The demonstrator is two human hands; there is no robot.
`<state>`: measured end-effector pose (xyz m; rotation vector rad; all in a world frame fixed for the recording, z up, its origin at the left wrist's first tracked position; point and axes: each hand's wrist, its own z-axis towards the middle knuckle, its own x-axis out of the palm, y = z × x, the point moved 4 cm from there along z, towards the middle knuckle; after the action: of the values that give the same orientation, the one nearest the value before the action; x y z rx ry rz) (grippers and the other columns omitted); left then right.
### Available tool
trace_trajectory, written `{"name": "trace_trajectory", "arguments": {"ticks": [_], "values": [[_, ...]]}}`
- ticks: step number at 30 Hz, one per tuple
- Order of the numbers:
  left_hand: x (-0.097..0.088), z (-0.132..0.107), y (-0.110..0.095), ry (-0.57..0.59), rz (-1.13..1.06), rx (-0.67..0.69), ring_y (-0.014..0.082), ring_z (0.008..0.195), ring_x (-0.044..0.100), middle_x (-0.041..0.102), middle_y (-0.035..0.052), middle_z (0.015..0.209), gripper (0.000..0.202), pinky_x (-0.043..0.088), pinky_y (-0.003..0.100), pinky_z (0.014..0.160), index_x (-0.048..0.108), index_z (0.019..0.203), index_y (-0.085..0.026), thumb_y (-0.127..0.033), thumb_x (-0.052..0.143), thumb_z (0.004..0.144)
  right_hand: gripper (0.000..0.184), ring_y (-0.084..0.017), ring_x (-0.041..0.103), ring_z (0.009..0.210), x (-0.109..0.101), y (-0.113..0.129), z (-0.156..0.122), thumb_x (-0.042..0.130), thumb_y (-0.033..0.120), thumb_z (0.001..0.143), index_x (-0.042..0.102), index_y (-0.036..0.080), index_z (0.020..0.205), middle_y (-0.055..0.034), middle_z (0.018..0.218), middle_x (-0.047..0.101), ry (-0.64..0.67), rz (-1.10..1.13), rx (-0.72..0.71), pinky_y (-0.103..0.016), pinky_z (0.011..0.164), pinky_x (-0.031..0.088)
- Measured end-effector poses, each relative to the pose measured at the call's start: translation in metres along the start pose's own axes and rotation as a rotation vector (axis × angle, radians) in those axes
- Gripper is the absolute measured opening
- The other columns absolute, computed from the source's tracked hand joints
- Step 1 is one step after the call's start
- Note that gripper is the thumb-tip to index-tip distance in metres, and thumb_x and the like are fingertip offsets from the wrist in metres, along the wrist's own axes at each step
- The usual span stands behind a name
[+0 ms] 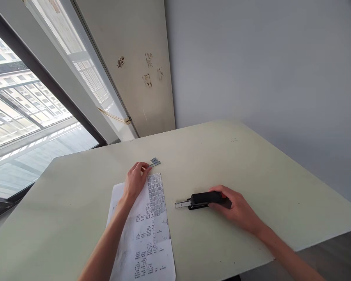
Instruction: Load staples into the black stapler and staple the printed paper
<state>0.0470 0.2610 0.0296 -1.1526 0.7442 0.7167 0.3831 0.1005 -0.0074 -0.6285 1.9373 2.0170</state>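
My left hand (137,178) reaches over the top of the printed paper (160,234), its thumb and forefinger pinched on a thin strip of staples (151,166). A few more grey staple strips (155,160) lie on the table right beside those fingertips. To the right, my right hand (234,207) is wrapped round the rear of a black stapler (203,198), which lies on its side or low on the tabletop. From the stapler's left end a silver metal tray (182,204) sticks out. My right fingertips are partly hidden behind the stapler.
The pale table (222,156) carries all of these things, with its front edge below my right forearm. Behind it stand a fridge (128,47) with worn patches and a grey wall (266,70). A glass window or door (23,97) is on the left.
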Motion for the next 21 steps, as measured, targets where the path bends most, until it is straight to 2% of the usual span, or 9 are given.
{"name": "trace_trajectory", "arguments": {"ticks": [3, 6, 8, 12, 17, 21], "values": [[-0.008, -0.022, -0.018, 0.062, -0.142, 0.006, 0.0172, 0.068, 0.064, 0.070, 0.0025, 0.080, 0.041, 0.052, 0.030, 0.067, 0.069, 0.102, -0.022, -0.057, 0.048, 0.103, 0.026, -0.024, 0.070, 0.098, -0.001, 0.001, 0.000, 0.065, 0.051, 0.097, 0.066, 0.033, 0.116, -0.0019, 0.112, 0.075, -0.015, -0.020, -0.009, -0.036, 0.087, 0.058], [-0.010, -0.047, -0.039, 0.124, -0.370, -0.034, 0.0149, 0.061, 0.058, 0.061, -0.0005, 0.066, 0.040, 0.047, 0.026, 0.059, 0.068, 0.094, -0.021, -0.057, 0.051, 0.103, 0.026, -0.023, 0.070, 0.098, -0.001, 0.001, -0.001, 0.064, 0.051, 0.097, 0.066, 0.033, 0.116, -0.0016, 0.113, 0.075, -0.009, -0.031, 0.007, -0.035, 0.084, 0.058], [-0.009, -0.061, -0.050, 0.165, -0.468, -0.073, 0.0144, 0.061, 0.057, 0.060, -0.0008, 0.066, 0.037, 0.046, 0.025, 0.056, 0.068, 0.093, -0.021, -0.056, 0.056, 0.100, 0.026, -0.023, 0.070, 0.098, -0.001, 0.000, -0.001, 0.064, 0.051, 0.097, 0.066, 0.033, 0.116, -0.0015, 0.113, 0.075, -0.005, -0.041, 0.016, -0.035, 0.083, 0.058], [-0.005, -0.081, -0.062, 0.211, -0.524, -0.120, 0.0150, 0.063, 0.060, 0.063, -0.0005, 0.068, 0.031, 0.050, 0.026, 0.058, 0.070, 0.099, -0.022, -0.052, 0.065, 0.097, 0.027, -0.023, 0.069, 0.096, -0.002, 0.001, -0.001, 0.064, 0.052, 0.097, 0.066, 0.033, 0.116, -0.0019, 0.112, 0.075, -0.012, -0.065, 0.009, -0.035, 0.082, 0.057], [-0.002, -0.093, -0.068, 0.246, -0.542, -0.087, 0.0173, 0.069, 0.067, 0.071, 0.0013, 0.077, 0.029, 0.059, 0.029, 0.062, 0.076, 0.110, -0.026, -0.049, 0.067, 0.095, 0.031, -0.023, 0.069, 0.092, -0.002, 0.000, -0.001, 0.063, 0.055, 0.096, 0.068, 0.032, 0.116, -0.0029, 0.112, 0.076, -0.021, -0.085, -0.002, -0.034, 0.076, 0.058], [0.001, -0.097, -0.067, 0.227, -0.503, -0.081, 0.0196, 0.080, 0.072, 0.077, 0.0031, 0.087, 0.029, 0.062, 0.033, 0.073, 0.078, 0.112, -0.028, -0.049, 0.067, 0.095, 0.031, -0.023, 0.071, 0.093, -0.002, 0.001, -0.002, 0.063, 0.056, 0.097, 0.068, 0.033, 0.116, -0.0023, 0.112, 0.077, -0.030, -0.086, -0.009, -0.035, 0.080, 0.059]]}}
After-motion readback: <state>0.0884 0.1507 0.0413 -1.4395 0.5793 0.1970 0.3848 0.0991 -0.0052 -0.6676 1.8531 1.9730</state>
